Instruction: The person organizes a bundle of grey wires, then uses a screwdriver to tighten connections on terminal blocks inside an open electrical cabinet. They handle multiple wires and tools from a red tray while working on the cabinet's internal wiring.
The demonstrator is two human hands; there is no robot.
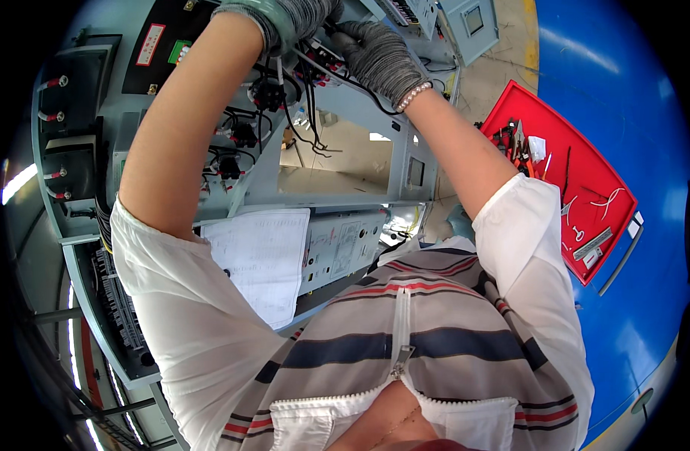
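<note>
Both of my hands wear grey knitted gloves and meet at the top edge, over the wiring of a grey metal cabinet (258, 197). My left hand (306, 18), partly cut off by the picture's edge, has its fingers curled in. Close beside it, my right hand (378, 62) is closed, fingertips pinched toward the left hand. What either hand grips is hidden by the gloves. Black wires (312, 105) hang loose below them, their ends free over the cabinet's opening. Black electrical components (267, 95) with wires attached sit under my left wrist.
A paper sheet with printed drawings (262, 255) lies over the cabinet's front panel (343, 252). At right, a red tray (619, 197) on the blue floor (615, 75) holds pliers, other hand tools and scraps. Red-sleeved terminals (53, 116) stick out at far left.
</note>
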